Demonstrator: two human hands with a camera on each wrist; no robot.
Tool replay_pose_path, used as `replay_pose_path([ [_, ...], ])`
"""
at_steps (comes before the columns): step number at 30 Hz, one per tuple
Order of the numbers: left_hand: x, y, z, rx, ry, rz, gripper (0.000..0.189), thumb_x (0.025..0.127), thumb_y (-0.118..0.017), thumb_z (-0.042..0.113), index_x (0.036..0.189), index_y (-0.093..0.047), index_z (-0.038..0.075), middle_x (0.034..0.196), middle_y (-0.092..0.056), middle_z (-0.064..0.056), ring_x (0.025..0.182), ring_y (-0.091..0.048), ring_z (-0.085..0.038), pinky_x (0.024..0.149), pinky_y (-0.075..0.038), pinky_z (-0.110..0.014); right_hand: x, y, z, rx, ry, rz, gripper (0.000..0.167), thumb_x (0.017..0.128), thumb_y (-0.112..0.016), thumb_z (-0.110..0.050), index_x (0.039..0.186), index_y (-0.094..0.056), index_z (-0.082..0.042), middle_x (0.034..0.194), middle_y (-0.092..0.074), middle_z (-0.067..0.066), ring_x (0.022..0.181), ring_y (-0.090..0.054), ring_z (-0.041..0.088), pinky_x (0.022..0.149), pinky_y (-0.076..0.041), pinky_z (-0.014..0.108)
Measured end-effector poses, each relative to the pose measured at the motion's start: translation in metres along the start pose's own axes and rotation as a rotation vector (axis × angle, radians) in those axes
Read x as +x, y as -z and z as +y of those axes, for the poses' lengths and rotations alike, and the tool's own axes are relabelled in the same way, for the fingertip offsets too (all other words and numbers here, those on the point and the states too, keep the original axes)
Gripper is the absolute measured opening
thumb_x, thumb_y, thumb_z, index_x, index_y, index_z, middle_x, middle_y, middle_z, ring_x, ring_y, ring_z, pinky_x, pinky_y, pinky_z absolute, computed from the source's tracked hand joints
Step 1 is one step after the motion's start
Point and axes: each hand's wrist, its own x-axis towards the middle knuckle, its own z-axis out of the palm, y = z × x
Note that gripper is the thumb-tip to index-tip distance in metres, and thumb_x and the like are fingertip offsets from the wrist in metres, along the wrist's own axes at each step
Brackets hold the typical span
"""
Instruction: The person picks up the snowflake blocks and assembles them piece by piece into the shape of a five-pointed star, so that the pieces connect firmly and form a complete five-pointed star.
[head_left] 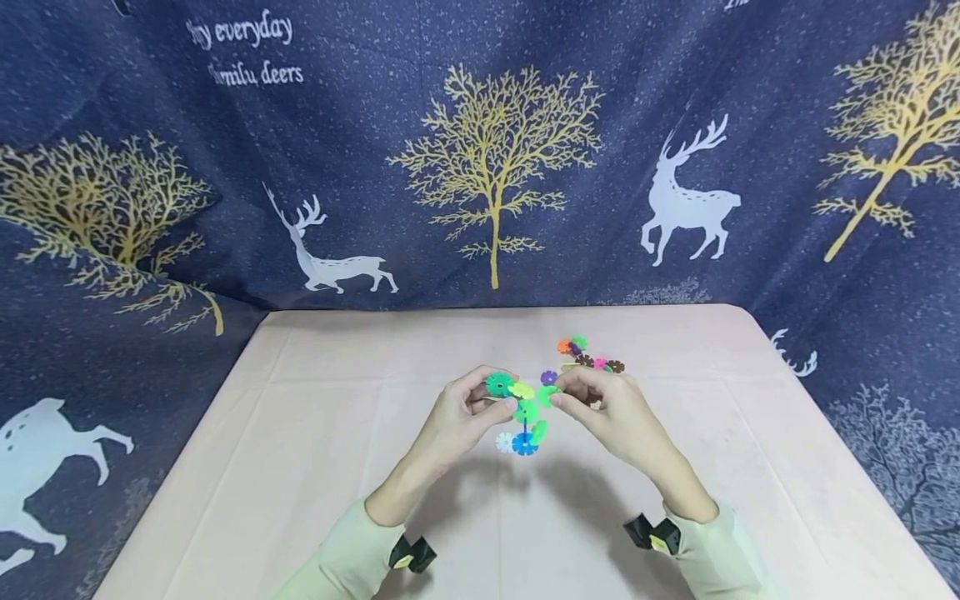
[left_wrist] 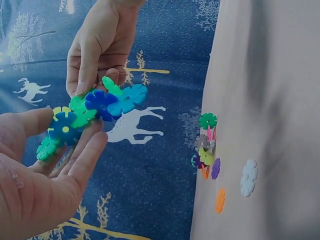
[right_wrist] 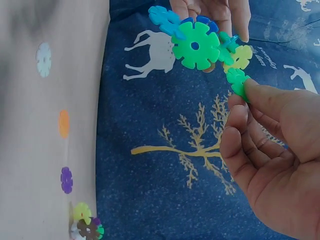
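Above the table, both hands hold a small cluster of notched plastic snowflake discs (head_left: 527,412), slotted together in green, yellow and blue. My left hand (head_left: 468,412) pinches the cluster between thumb and fingers on its left side. From the other side, my right hand (head_left: 611,408) pinches a bright green snowflake disc (right_wrist: 237,82) by its edge. That disc touches a yellow disc (right_wrist: 241,57) of the cluster; whether it is slotted in, I cannot tell. Dark blue (left_wrist: 101,103) and light blue discs (left_wrist: 128,99) stick out at the cluster's other end.
Several mixed-colour discs (head_left: 585,361) lie in a group farther back on the table (head_left: 337,375). Loose on the tabletop are a purple disc (head_left: 549,377), an orange disc (left_wrist: 220,200) and a white disc (left_wrist: 249,178). A dark patterned cloth (head_left: 555,33) hangs behind.
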Motion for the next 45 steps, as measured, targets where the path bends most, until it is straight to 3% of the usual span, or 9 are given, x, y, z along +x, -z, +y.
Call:
replay_pose_path([
  [12, 0.000, 0.000, 0.002, -0.015, 0.011, -0.033, 0.032, 0.092, -0.069, 0.005, 0.124, -0.061, 0.003, 0.103, -0.070, -0.013, 0.094, -0.071, -0.023, 0.086, -0.057, -0.036, 0.002, 0.001, -0.004, -0.022, 0.042, -0.004, 0.009, 0.091, -0.075, -0.013, 0.099, -0.073, -0.017, 0.083, -0.068, -0.012, 0.068, -0.060, 0.005, 0.059, -0.053, 0.025],
  [15, 0.000, 0.000, 0.002, 0.026, 0.002, -0.061, 0.033, 0.095, -0.067, 0.007, 0.127, -0.060, 0.002, 0.104, -0.070, -0.015, 0.095, -0.072, -0.026, 0.084, -0.057, -0.035, 0.002, 0.000, -0.005, -0.028, 0.067, -0.005, 0.009, 0.091, -0.074, -0.014, 0.099, -0.074, -0.018, 0.086, -0.069, -0.011, 0.069, -0.061, 0.004, 0.061, -0.054, 0.025],
  [20, -0.001, -0.003, 0.001, 0.188, -0.043, -0.089, 0.032, 0.100, -0.063, 0.017, 0.129, -0.061, 0.005, 0.099, -0.071, -0.013, 0.088, -0.073, -0.022, 0.078, -0.058, -0.030, 0.001, -0.002, -0.007, -0.025, 0.121, 0.019, 0.008, 0.091, -0.073, -0.011, 0.097, -0.073, -0.017, 0.086, -0.068, -0.010, 0.066, -0.058, 0.003, 0.057, -0.052, 0.025],
  [25, -0.003, -0.008, 0.000, 0.258, -0.060, -0.045, 0.029, 0.101, -0.062, 0.022, 0.127, -0.065, 0.009, 0.097, -0.073, -0.007, 0.083, -0.074, -0.014, 0.073, -0.058, -0.028, 0.000, -0.008, -0.008, -0.035, 0.181, 0.079, 0.008, 0.090, -0.073, -0.006, 0.094, -0.073, -0.013, 0.085, -0.066, -0.009, 0.065, -0.055, 0.003, 0.052, -0.048, 0.023],
  [29, -0.004, -0.011, 0.001, 0.292, -0.084, 0.006, 0.027, 0.099, -0.064, 0.023, 0.123, -0.068, 0.011, 0.095, -0.073, -0.004, 0.076, -0.072, -0.011, 0.065, -0.057, -0.028, 0.001, -0.012, -0.008, -0.021, 0.191, 0.121, 0.009, 0.088, -0.074, -0.004, 0.095, -0.074, -0.010, 0.088, -0.068, -0.006, 0.067, -0.058, 0.003, 0.052, -0.049, 0.021],
  [33, -0.002, -0.011, 0.004, 0.336, -0.104, 0.016, 0.027, 0.098, -0.065, 0.025, 0.122, -0.069, 0.012, 0.092, -0.073, -0.001, 0.072, -0.069, -0.009, 0.059, -0.054, -0.026, 0.002, -0.012, -0.008, 0.004, 0.185, 0.136, 0.010, 0.088, -0.074, -0.002, 0.095, -0.074, -0.010, 0.088, -0.069, -0.005, 0.067, -0.058, 0.005, 0.055, -0.049, 0.022],
  [39, -0.001, -0.007, 0.006, 0.332, -0.096, -0.051, 0.029, 0.098, -0.066, 0.023, 0.123, -0.068, 0.009, 0.094, -0.074, -0.003, 0.081, -0.073, -0.013, 0.067, -0.057, -0.027, 0.005, -0.008, -0.010, 0.048, 0.153, 0.098, 0.012, 0.089, -0.074, -0.003, 0.096, -0.074, -0.013, 0.090, -0.068, -0.008, 0.065, -0.056, 0.006, 0.056, -0.047, 0.023],
  [45, -0.003, -0.006, 0.006, 0.389, -0.060, -0.109, 0.035, 0.098, -0.067, 0.028, 0.126, -0.067, 0.008, 0.095, -0.075, -0.003, 0.071, -0.068, -0.006, 0.065, -0.054, -0.024, 0.008, -0.005, -0.009, 0.049, 0.172, 0.063, 0.013, 0.089, -0.074, -0.004, 0.095, -0.074, -0.016, 0.085, -0.064, -0.012, 0.065, -0.053, 0.007, 0.055, -0.044, 0.023],
])
